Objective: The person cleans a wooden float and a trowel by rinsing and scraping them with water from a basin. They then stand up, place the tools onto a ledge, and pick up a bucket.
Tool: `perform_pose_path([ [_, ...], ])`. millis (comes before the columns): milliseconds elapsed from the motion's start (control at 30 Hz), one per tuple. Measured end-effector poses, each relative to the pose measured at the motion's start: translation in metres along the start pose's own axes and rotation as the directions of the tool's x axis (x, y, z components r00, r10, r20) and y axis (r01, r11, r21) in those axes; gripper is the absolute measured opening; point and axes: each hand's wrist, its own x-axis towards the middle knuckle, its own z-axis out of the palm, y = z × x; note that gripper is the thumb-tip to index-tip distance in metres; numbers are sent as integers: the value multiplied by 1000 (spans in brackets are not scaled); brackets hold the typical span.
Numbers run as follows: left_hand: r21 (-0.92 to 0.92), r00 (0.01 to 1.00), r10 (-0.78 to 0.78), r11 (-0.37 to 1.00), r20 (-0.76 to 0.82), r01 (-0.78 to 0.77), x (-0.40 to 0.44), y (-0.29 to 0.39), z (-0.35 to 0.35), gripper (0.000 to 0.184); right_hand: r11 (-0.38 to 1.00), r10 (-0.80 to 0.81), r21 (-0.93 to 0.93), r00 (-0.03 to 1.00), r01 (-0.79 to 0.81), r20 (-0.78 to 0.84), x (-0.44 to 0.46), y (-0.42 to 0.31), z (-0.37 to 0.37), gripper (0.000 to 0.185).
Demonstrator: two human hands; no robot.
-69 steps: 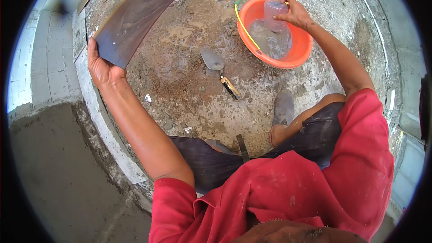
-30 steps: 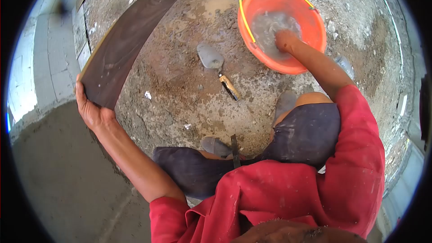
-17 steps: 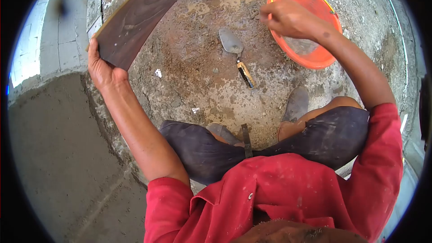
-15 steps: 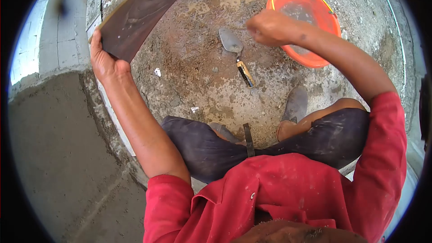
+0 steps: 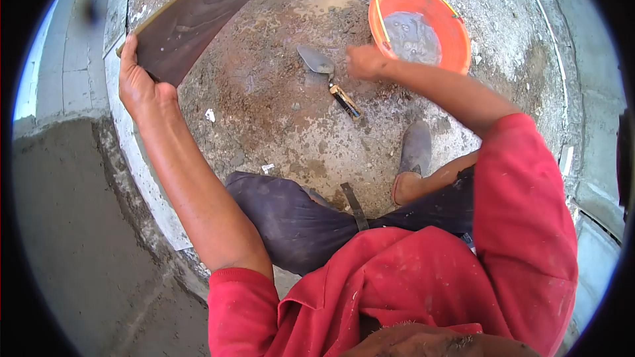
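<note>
At the upper left, my left hand grips the near end of a dark brown wooden board, thumb on one side and fingers mostly hidden behind it. The board slants away toward the top of the view. My right hand is closed, held between a trowel and an orange bucket; whatever it may hold is hidden. The pointing trowel lies on the ground just left of that hand, its yellow-and-black handle toward me. Greyish water stands in the bucket, whose yellow handle has a green grip.
Smooth wet grey mortar covers the surface at left, bordered by a pale strip. The ground is rough, damp and littered with small stones. A thin white pipe or strip runs along the right side. My shoe rests below the bucket.
The view has shifted, so the scene sits further left. My right hand has come slightly toward me, uncovering more of the bucket's water. My left hand still holds the board.
</note>
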Motion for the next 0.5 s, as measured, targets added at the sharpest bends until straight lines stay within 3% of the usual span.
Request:
perform_pose_path([
  [100, 54, 997, 56, 997, -57, -53, 10, 2, -5, 29, 986, -143, -47, 952, 161, 272, 5, 7, -27, 36],
  [133, 49, 995, 63, 997, -80, -59, 11, 2, -7, 28, 961, -191, -157, 959, 226, 212, -4, 1, -21, 39],
  [233, 56, 987, 116, 992, -112, -111, -4, 11, 2, 27, 895, -89, -365, 906, 255, 415, -22, -37, 10, 40],
  [400, 75, 978, 137, 989, -158, -127, -8, 25, -9, 23, 979, 61, -202, 975, -17, 214, -14, -28, 97, 46],
  [500, 80, 979, 144, 988, -146, -133, -8, 26, -9, 23, 986, 166, -48, 971, -160, 170, -9, -18, 71, 44],
])
